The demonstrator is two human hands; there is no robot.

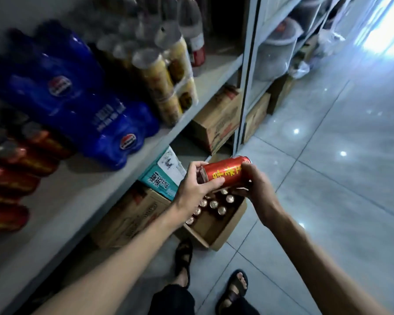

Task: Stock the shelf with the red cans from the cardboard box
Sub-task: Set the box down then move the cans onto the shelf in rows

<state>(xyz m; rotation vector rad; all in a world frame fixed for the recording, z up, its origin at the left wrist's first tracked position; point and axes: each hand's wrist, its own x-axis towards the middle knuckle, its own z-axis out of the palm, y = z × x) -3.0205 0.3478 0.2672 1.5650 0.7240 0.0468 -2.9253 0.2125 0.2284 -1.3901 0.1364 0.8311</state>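
Red can (225,176) is near-horizontal at centre frame, held between both hands above the open cardboard box (231,227) on the floor tiles. Left hand (197,185): fingers and thumb curled round the end toward the shelf. Right hand (258,189): fingers wrapped over the other end and its underside. More cans (214,204) stand upright in the box, tops showing. A group of red cans (11,180) sits at the left edge of the frame on the shelf (82,192). Judgement: probably full, so moderately heavy but manageable one-handed. The wall is thin, rigid and smooth, so it may slip, and would dent if dropped or squeezed hard. Best hold: one hand round the mid-body, firm but not crushing.
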